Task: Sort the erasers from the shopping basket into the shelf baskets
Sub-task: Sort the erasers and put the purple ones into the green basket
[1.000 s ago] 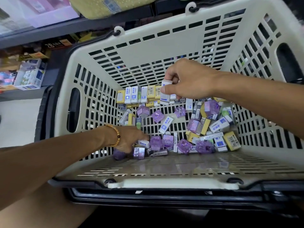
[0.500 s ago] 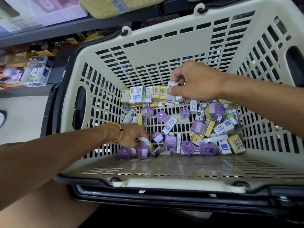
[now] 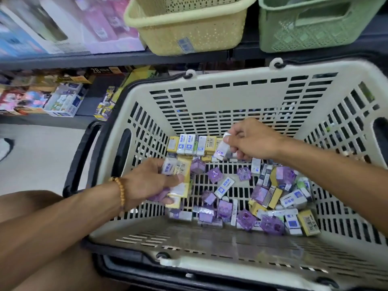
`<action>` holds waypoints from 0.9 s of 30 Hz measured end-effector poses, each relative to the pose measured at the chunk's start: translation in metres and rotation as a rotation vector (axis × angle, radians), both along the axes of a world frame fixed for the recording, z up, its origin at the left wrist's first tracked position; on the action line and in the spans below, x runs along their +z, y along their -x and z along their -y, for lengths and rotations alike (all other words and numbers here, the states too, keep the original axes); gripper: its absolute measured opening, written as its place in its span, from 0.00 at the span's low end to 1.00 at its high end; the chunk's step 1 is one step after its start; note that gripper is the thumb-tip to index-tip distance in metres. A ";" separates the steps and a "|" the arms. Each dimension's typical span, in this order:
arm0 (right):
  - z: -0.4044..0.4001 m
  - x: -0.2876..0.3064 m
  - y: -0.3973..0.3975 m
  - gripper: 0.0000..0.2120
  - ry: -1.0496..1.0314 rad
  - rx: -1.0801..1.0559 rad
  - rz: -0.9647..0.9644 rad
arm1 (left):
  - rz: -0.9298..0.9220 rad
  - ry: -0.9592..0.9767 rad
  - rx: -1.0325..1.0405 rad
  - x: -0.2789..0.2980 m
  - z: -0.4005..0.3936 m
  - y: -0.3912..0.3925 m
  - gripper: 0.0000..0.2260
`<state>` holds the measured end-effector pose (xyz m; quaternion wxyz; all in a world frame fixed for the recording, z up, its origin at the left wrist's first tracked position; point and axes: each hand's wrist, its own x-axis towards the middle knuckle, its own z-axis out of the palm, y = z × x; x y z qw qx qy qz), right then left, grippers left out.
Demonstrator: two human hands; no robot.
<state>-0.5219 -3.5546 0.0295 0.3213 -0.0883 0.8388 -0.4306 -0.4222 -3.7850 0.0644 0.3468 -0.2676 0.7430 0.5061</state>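
A cream shopping basket (image 3: 231,89) fills the view, its floor strewn with erasers: purple cubes (image 3: 215,174), white-and-blue ones (image 3: 224,187) and yellow ones (image 3: 308,222). A neat row of erasers (image 3: 193,144) leans on the far wall. My left hand (image 3: 147,181) is inside at the left and grips a handful of erasers (image 3: 178,171), white, yellow and purple. My right hand (image 3: 252,139) hovers over the far middle and pinches a white eraser (image 3: 221,150). On the shelf above stand a yellow shelf basket (image 3: 189,26) and a green shelf basket (image 3: 315,24).
Boxed goods (image 3: 63,99) lie on the lower shelf at the left, and pink and blue packages (image 3: 100,24) stand on the upper shelf beside the yellow basket. The shopping basket's black handle (image 3: 79,156) hangs down on its left side. My knee (image 3: 31,200) is at the lower left.
My left hand has risen from the front-left floor of the basket with a handful of erasers. My view has tilted up, and the shelf baskets have come into sight. My right hand still holds its white eraser.
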 end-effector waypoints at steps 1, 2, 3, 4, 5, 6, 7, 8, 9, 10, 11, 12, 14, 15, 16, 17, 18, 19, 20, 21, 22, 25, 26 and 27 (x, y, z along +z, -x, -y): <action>0.007 -0.004 0.003 0.09 -0.002 -0.007 0.020 | 0.005 -0.025 0.108 0.002 0.002 -0.002 0.06; 0.016 -0.008 0.005 0.09 -0.002 -0.009 0.035 | 0.005 -0.045 0.201 0.004 0.003 -0.003 0.06; 0.025 -0.013 0.008 0.09 -0.002 -0.008 0.047 | -0.001 -0.060 0.276 0.004 0.005 -0.003 0.07; 0.035 -0.018 0.011 0.09 -0.007 -0.006 0.060 | -0.011 -0.074 0.334 0.004 0.006 -0.002 0.07; 0.044 -0.023 0.013 0.10 -0.023 -0.001 0.069 | -0.025 -0.086 0.374 0.004 0.007 -0.002 0.07; 0.053 -0.027 0.015 0.11 -0.045 0.009 0.071 | -0.041 -0.095 0.395 0.003 0.007 -0.001 0.07; 0.060 -0.032 0.017 0.12 -0.071 0.018 0.067 | -0.059 -0.103 0.404 0.003 0.008 0.001 0.07; 0.065 -0.035 0.018 0.12 -0.092 0.018 0.062 | -0.077 -0.111 0.413 0.003 0.008 0.002 0.07; 0.069 -0.039 0.020 0.12 -0.106 0.006 0.061 | -0.093 -0.122 0.427 0.003 0.008 0.004 0.07; 0.071 -0.042 0.022 0.10 -0.101 -0.014 0.079 | -0.104 -0.134 0.445 0.002 0.008 0.006 0.07; 0.072 -0.045 0.023 0.08 -0.075 -0.040 0.109 | -0.111 -0.145 0.462 0.002 0.007 0.008 0.07; 0.073 -0.046 0.023 0.07 -0.042 -0.063 0.135 | -0.115 -0.154 0.476 0.002 0.007 0.011 0.07; 0.073 -0.043 0.021 0.08 0.010 -0.077 0.103 | -0.128 -0.161 0.505 0.000 0.005 0.015 0.07; 0.072 -0.040 0.018 0.09 0.040 -0.074 0.074 | -0.143 -0.162 0.523 -0.002 0.004 0.017 0.07; 0.070 -0.035 0.014 0.11 0.092 -0.063 0.078 | -0.162 -0.163 0.543 -0.003 0.002 0.019 0.06; 0.069 -0.028 0.008 0.13 0.157 -0.035 0.122 | -0.182 -0.168 0.563 -0.004 0.002 0.020 0.06; 0.068 -0.020 0.003 0.15 0.206 0.010 0.173 | -0.197 -0.180 0.578 -0.005 0.000 0.021 0.05; 0.067 -0.012 -0.003 0.17 0.237 0.067 0.204 | -0.209 -0.191 0.587 -0.006 -0.002 0.023 0.05; 0.069 -0.008 -0.008 0.16 0.257 0.112 0.214 | -0.219 -0.198 0.593 -0.007 -0.003 0.024 0.05; 0.070 -0.004 -0.012 0.13 0.268 0.123 0.201 | -0.222 -0.212 0.603 -0.008 -0.004 0.025 0.05; 0.071 -0.002 -0.016 0.09 0.271 0.113 0.173 | -0.218 -0.233 0.618 -0.008 -0.004 0.026 0.05; 0.068 0.001 -0.019 0.04 0.318 0.063 0.177 | -0.196 -0.283 0.660 -0.008 -0.003 0.029 0.06; 0.063 0.001 -0.018 0.04 0.361 0.035 0.221 | -0.192 -0.279 0.655 -0.009 -0.002 0.030 0.07; 0.057 0.001 -0.016 0.05 0.406 -0.004 0.271 | -0.193 -0.267 0.649 -0.009 -0.001 0.031 0.07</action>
